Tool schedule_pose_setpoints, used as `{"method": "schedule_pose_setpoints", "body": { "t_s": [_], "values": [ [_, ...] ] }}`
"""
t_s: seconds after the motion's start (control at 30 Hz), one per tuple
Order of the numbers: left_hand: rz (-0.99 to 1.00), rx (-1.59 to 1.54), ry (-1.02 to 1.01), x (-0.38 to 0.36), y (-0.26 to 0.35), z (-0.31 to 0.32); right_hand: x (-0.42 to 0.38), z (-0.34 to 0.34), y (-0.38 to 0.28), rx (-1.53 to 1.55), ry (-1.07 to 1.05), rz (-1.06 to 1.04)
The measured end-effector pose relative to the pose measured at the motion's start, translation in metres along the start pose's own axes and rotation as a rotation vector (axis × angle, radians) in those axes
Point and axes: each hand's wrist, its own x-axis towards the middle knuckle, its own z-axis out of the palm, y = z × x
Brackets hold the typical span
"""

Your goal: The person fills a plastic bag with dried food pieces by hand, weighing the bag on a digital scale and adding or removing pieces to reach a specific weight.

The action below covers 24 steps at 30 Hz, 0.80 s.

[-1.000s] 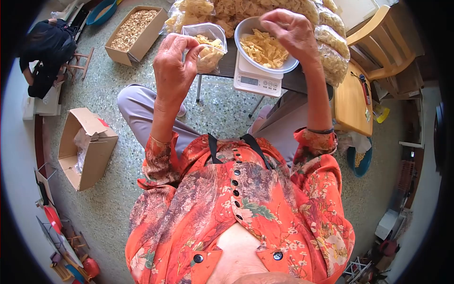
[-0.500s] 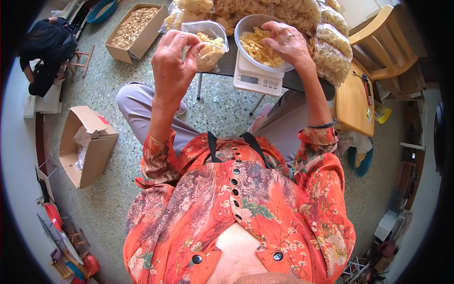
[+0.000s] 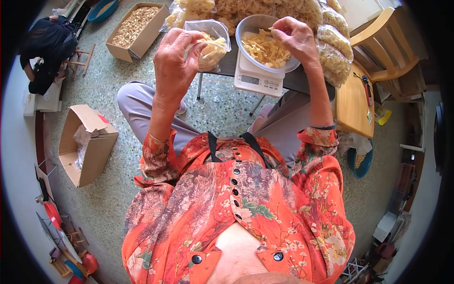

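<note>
My left hand (image 3: 177,64) pinches the edge of an open clear bag (image 3: 213,54) that holds pale yellow dried pieces. Over the right rim of a translucent white bowl (image 3: 249,22), my right hand (image 3: 299,41) has its fingers closed together, with a small pale piece showing at the fingertips. Yellow dried pieces (image 3: 266,48) lie in the bowl. The bowl rests on a white digital scale (image 3: 258,83), whose display faces me; its digits are too small to read.
Filled clear bags (image 3: 333,45) are piled behind and right of the bowl. A wooden chair (image 3: 354,102) stands right. Left are a box of dried pieces (image 3: 135,31), an open cardboard box (image 3: 90,146) and a person in dark clothes (image 3: 47,45).
My right hand has lifted and moved slightly right, from inside the bowl to above its rim. My left hand still holds the bag, nearly unmoved.
</note>
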Motion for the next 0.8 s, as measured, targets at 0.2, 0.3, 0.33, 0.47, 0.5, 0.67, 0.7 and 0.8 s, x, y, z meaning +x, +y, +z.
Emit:
{"method": "schedule_pose_setpoints", "body": {
  "t_s": [0.2, 0.3, 0.33, 0.47, 0.5, 0.67, 0.7, 0.8],
  "values": [
    [0.007, -0.03, -0.015, 0.002, 0.003, 0.0, -0.012, -0.023, -0.01, 0.668, 0.087, 0.239],
    [0.035, -0.049, 0.001, 0.001, 0.004, 0.003, -0.015, -0.026, -0.017, 0.785, 0.091, 0.269],
    [0.037, -0.055, 0.009, 0.001, 0.003, 0.004, -0.013, -0.027, -0.021, 0.844, 0.103, 0.286],
    [0.043, -0.045, 0.014, 0.003, 0.003, 0.003, -0.016, -0.02, -0.085, 0.903, 0.133, 0.164],
    [0.034, -0.041, 0.017, 0.004, 0.004, 0.002, -0.016, -0.014, -0.1, 0.922, 0.141, 0.058],
    [0.022, -0.026, 0.015, 0.005, 0.006, 0.002, -0.008, 0.03, -0.123, 0.652, 0.057, -0.1],
    [0.021, -0.024, 0.014, 0.004, 0.006, 0.001, -0.013, 0.026, -0.13, 0.407, 0.131, -0.099],
    [0.012, -0.025, 0.014, 0.003, 0.005, -0.001, -0.014, 0.028, -0.122, 0.415, 0.236, -0.114]
  ]
}}
